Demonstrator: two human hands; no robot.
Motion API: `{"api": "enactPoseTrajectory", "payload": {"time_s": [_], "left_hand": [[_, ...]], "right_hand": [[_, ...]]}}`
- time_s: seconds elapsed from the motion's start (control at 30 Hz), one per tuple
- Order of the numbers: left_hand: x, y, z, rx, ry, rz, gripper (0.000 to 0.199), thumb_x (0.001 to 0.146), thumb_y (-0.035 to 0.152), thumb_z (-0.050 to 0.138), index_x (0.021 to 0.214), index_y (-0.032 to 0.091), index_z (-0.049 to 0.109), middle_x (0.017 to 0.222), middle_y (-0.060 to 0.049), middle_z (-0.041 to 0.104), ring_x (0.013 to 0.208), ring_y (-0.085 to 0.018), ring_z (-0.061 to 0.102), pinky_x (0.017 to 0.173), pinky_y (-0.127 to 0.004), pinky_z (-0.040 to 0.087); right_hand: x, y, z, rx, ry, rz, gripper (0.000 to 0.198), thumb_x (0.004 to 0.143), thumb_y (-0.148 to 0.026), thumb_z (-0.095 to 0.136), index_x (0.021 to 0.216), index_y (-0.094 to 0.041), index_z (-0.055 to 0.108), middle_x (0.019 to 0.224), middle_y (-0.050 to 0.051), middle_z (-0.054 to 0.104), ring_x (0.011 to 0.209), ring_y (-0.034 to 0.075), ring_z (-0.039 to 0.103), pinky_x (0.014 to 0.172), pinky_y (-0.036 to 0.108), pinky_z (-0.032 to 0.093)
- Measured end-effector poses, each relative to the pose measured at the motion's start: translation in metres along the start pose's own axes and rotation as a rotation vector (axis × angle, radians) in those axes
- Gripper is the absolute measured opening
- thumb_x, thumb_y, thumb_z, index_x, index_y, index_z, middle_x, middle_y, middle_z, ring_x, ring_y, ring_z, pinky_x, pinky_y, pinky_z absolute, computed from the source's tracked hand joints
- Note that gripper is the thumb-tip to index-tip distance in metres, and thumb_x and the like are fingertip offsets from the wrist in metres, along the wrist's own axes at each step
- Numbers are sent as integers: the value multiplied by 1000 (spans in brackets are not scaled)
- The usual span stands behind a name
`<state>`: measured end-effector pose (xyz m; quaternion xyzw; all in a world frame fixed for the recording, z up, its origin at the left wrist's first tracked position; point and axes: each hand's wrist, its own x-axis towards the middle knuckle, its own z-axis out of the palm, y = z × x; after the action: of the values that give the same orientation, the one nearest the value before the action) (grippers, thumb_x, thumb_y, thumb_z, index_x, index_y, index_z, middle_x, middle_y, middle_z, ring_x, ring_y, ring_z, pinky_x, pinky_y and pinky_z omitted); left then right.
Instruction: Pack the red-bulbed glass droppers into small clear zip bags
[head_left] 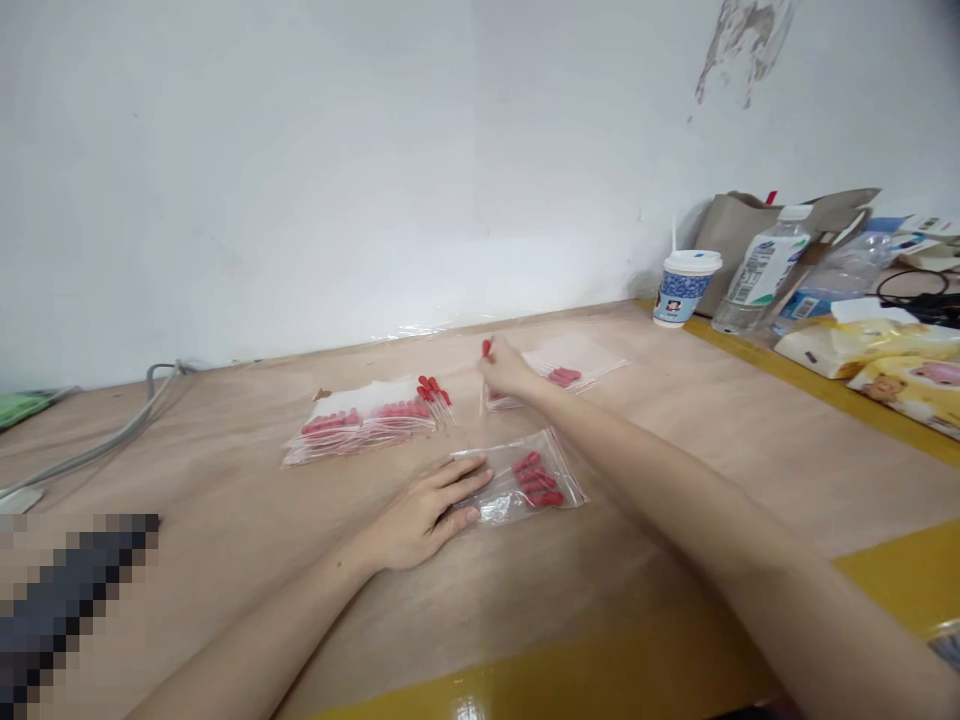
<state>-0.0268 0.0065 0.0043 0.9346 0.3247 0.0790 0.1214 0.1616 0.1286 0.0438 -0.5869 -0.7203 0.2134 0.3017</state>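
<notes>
My left hand [420, 515] lies flat with fingers spread on the left end of a clear zip bag [496, 510]. Several red-headed thin sticks [538, 480] show inside that bag near its right end. Farther back, my right hand [508, 368] is closed around one red-headed stick [487, 347], its red end poking out above the fingers. Just left of it, a small bunch of loose red-headed sticks [433, 390] rests beside a stack of filled bags [352, 430]. Partly behind my right hand are more filled bags [581, 355] with red ends visible.
Brown paper [750, 440] covers the table, edged with yellow tape [900, 550]. At the right stand a paper cup [686, 290] with a straw, a plastic bottle [765, 270] and a yellow tissue pack [911, 385]. A grey cable [142, 420] runs along the left. A white wall borders the back.
</notes>
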Motion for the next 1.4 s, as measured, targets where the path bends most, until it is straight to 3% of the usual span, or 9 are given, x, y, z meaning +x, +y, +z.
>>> {"api": "enactPoseTrajectory", "payload": {"time_s": [0.13, 0.3, 0.47, 0.67, 0.87, 1.07, 1.2, 1.3, 1.4], "left_hand": [[1, 0, 1, 17, 8, -9, 42, 93, 37, 36, 135, 30, 34, 143, -1, 30, 130, -22, 28, 106, -42, 27], [1, 0, 1, 14, 17, 1, 42, 93, 36, 36, 135, 30, 33, 142, 0, 31, 130, -21, 28, 106, -41, 27], [1, 0, 0, 38, -3, -8, 43, 94, 36, 35, 136, 30, 31, 143, 0, 30, 131, -21, 26, 107, -41, 25], [1, 1, 0, 33, -2, -10, 42, 94, 36, 35, 135, 30, 32, 143, 0, 29, 131, -21, 26, 107, -42, 26], [1, 1, 1, 31, 1, -23, 42, 93, 36, 35, 135, 30, 32, 144, -1, 28, 131, -21, 26, 107, -42, 26], [1, 1, 0, -1, 11, -41, 43, 93, 37, 36, 135, 31, 33, 144, 0, 28, 130, -22, 28, 106, -42, 27], [1, 2, 0, -8, 18, -45, 43, 93, 37, 37, 135, 31, 32, 143, -1, 28, 130, -22, 29, 105, -42, 28], [0, 3, 0, -6, 19, -49, 44, 93, 37, 37, 136, 30, 31, 143, -1, 29, 130, -22, 29, 105, -42, 29], [0, 3, -1, -2, 32, -34, 44, 93, 36, 37, 136, 30, 31, 143, -1, 30, 129, -23, 30, 105, -42, 29]], "right_hand": [[-44, 53, -40, 558, 328, 48, 48, 76, -17, 40, 121, -20, 26, 69, -4, 53, 46, 9, 52, 43, 21, 41], [-95, 98, -48, 854, 409, 118, 42, 63, -24, 55, 101, -22, 37, 59, -9, 48, 44, 9, 50, 40, 20, 41], [-108, 98, -40, 955, 346, 180, 41, 59, -22, 62, 93, -23, 40, 61, -7, 53, 50, 11, 56, 46, 23, 47], [-112, 86, -33, 1066, 232, 158, 28, 66, -26, 60, 87, -23, 41, 73, -3, 61, 58, 11, 60, 62, 28, 51], [-120, 85, -32, 1086, 134, 89, 36, 67, -33, 64, 90, -24, 39, 69, -5, 61, 59, 10, 60, 59, 24, 50], [-124, 85, -33, 1152, 88, 180, 34, 67, -31, 67, 84, -24, 39, 74, -3, 63, 67, 13, 64, 69, 29, 51], [-124, 90, -36, 958, -76, 254, 27, 64, -25, 70, 75, -19, 47, 71, 0, 63, 63, 10, 61, 61, 23, 50], [-123, 93, -39, 769, -199, 195, 28, 61, -26, 73, 76, -16, 53, 64, -1, 62, 54, 8, 56, 44, 16, 41], [-123, 93, -38, 726, -272, 125, 30, 59, -31, 74, 79, -15, 58, 59, -3, 61, 49, 7, 52, 42, 16, 39]]}}
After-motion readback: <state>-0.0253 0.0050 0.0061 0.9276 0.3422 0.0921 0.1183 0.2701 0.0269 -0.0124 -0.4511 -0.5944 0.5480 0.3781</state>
